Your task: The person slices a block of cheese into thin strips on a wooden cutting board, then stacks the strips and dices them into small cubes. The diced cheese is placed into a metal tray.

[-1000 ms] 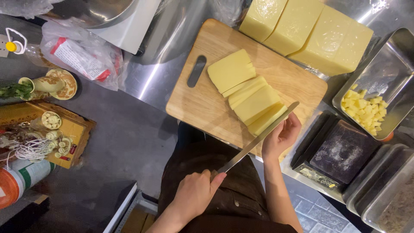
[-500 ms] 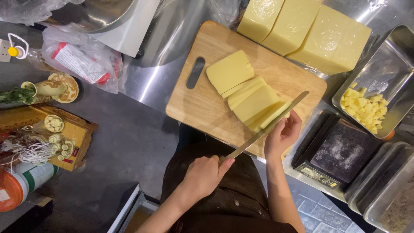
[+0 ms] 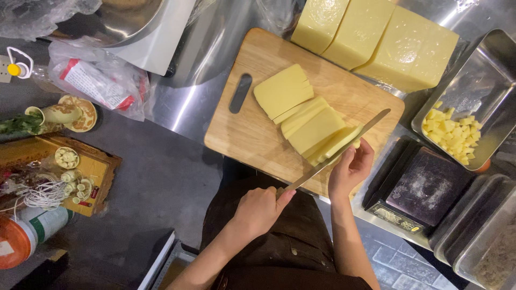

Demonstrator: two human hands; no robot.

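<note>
Head view: the left hand (image 3: pixel 262 208) has its fingers clenched around the knife (image 3: pixel 337 154) handle. The blade runs diagonally from these fingers across the cheese slices (image 3: pixel 314 130) on the board (image 3: pixel 252 134). The right hand (image 3: pixel 352 167) has its fingers curled against the near end of the slices, just beside the blade. Cheese blocks (image 3: pixel 376 37) lie beyond the board. A tray (image 3: pixel 473 96) of cheese cubes (image 3: pixel 450 137) sits on the tabletop (image 3: pixel 199 86), right of the fingers.

Left hand (image 3: pixel 262 210) fisted, right hand (image 3: pixel 350 167) cupped, fingers curled, forearms converging
</note>
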